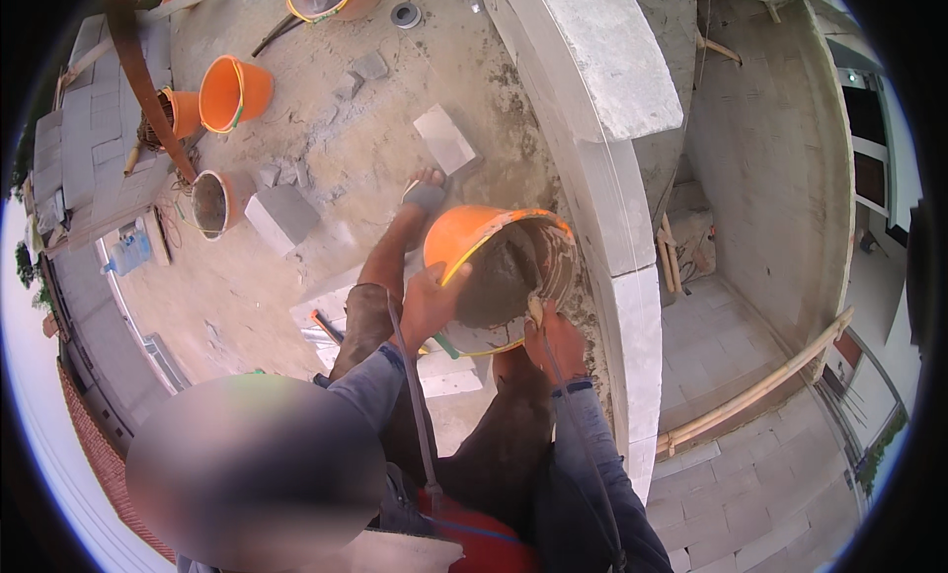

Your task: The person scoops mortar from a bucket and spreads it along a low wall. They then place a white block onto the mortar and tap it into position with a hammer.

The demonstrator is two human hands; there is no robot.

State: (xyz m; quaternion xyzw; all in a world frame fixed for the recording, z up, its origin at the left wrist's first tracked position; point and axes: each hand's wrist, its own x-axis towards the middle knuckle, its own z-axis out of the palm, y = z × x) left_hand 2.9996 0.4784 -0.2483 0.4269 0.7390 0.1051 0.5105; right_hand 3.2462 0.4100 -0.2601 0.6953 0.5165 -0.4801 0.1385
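A large orange bucket (456,230) with a yellow rim tilts toward me between my legs. Grey wet mortar (497,282) lies inside, and smears of it coat the inner wall. My left hand (432,304) is closed over the bucket's left rim, thumb on the inner side. At the near right of the opening, my right hand (556,346) is closed round a tool with a pale wooden handle (536,309). The working end of that tool cannot be made out against the mortar.
Along my right runs a pale block wall (632,326) with a string line. Loose blocks (446,139) lie on the dusty floor ahead. More orange buckets (235,91) stand at the far left, near a water bottle (128,252). Beyond the wall, a bamboo pole (755,385) spans a lower area.
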